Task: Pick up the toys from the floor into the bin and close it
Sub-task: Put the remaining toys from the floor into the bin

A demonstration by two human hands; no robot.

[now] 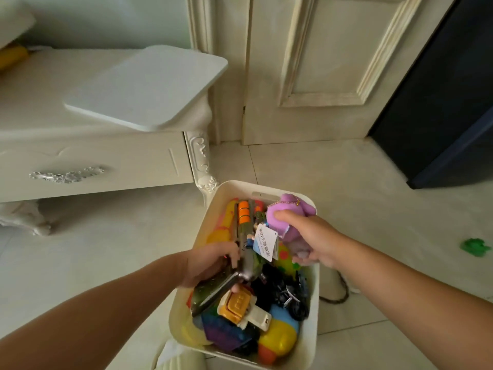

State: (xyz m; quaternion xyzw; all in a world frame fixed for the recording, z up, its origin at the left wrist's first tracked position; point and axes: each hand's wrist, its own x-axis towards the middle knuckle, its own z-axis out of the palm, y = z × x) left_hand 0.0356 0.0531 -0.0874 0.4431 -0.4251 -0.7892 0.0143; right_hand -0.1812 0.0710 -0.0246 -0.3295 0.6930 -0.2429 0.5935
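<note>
While left fingers (231,252) grip a toy gun (249,263) over the bin (314,316), right fingers (286,216) clutch a plush (291,202).

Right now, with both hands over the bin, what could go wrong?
1. The bin is already heaped; the toy gun in the left hand and purple plush in the right hand may sit above the rim and stop it closing.
2. The plush is by the far edge and could tumble outside.
3. A green toy lies on the floor, easy to miss.
</note>
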